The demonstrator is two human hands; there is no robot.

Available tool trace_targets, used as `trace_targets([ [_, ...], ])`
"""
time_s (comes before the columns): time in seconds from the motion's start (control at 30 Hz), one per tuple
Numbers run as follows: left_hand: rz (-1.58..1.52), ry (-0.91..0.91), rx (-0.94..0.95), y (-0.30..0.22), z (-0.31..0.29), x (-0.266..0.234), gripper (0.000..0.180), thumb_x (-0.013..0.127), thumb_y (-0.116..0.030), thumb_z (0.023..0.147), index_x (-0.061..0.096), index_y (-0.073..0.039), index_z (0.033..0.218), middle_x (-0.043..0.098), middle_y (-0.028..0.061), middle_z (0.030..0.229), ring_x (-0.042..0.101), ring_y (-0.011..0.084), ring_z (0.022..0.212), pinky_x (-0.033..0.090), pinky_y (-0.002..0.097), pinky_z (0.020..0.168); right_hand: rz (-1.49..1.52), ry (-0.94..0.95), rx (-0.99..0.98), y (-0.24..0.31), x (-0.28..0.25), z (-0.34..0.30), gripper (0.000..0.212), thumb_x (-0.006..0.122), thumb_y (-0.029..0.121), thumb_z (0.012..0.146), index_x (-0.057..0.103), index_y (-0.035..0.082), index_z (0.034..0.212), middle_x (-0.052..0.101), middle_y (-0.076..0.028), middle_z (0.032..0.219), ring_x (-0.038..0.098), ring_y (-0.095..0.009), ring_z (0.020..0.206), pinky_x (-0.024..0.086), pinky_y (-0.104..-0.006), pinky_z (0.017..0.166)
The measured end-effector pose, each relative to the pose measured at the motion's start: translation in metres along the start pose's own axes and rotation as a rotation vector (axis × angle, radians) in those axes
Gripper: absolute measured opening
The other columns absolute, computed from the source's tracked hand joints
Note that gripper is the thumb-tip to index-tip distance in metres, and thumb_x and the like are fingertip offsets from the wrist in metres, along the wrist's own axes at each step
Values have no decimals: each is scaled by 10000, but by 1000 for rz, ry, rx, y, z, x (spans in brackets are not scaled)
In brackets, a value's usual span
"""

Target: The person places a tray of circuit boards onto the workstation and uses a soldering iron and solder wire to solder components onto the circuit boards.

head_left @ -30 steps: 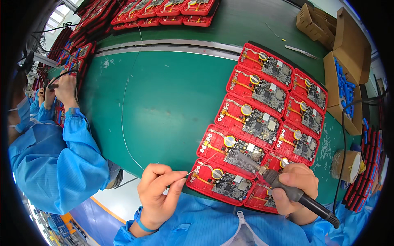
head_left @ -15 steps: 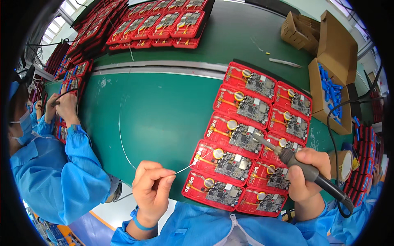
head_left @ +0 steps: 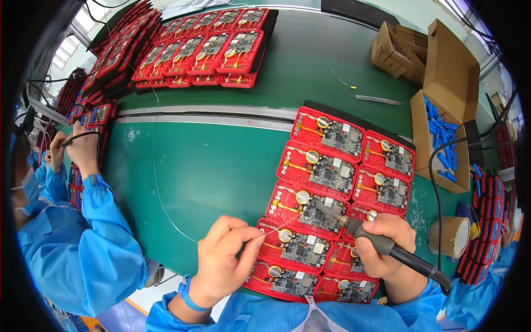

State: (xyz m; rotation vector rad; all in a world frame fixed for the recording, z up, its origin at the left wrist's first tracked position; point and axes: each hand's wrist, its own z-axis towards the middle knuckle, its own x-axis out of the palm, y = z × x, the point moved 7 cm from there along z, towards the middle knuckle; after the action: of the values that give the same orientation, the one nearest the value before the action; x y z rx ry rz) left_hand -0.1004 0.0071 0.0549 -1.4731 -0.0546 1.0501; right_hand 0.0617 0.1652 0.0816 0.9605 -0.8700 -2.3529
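In my right hand (head_left: 384, 243) is a soldering iron (head_left: 381, 242), its tip over a circuit board (head_left: 323, 213) in the middle of the left column of red cases. My left hand (head_left: 229, 257) pinches a thin solder wire (head_left: 166, 207) between thumb and fingertips. The wire's free end reaches toward the same board, close to a round coin cell (head_left: 302, 197). A long loop of it trails back across the green table. The red cases (head_left: 282, 216) sit in two columns on a black tray, each with a board, a coin cell and an orange flex strip.
More filled red cases (head_left: 239, 52) are stacked at the far left. A cardboard box (head_left: 421, 149) of blue cylindrical parts stands right, near tweezers (head_left: 379, 100) and a tape roll (head_left: 449, 237). The iron's cable (head_left: 437, 205) hangs along the right. A co-worker's hands (head_left: 83, 149) work at left.
My left hand has moved right and brought the solder wire's end nearer the iron's tip. The iron has shifted slightly left. In view, the tray of cases sits a little lower and further left.
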Motion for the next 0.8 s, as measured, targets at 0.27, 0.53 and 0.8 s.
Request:
trace_targets([
  [0.27,253,40,210,-11,5,7,148,693,3,665,620,-44,785,539,51,719,529,155,508,424,272,430,-33,33,-9,-8,9,-2,244,655,96,709,523,12,897,525,-58,531,499,-164,419,375,-270,401],
  [0.53,247,33,210,-10,4,9,162,695,9,656,621,-39,793,544,54,721,533,159,509,423,272,426,-11,-44,-37,-11,10,-4,293,725,90,640,569,24,878,483,-44,480,453,-150,356,297,-262,336],
  [0.8,259,37,198,-10,7,13,148,692,-10,666,620,-46,790,546,46,726,544,166,534,432,278,434,-10,-26,-7,-10,11,-2,297,729,84,629,572,32,877,483,-37,482,455,-152,359,296,-260,340],
])
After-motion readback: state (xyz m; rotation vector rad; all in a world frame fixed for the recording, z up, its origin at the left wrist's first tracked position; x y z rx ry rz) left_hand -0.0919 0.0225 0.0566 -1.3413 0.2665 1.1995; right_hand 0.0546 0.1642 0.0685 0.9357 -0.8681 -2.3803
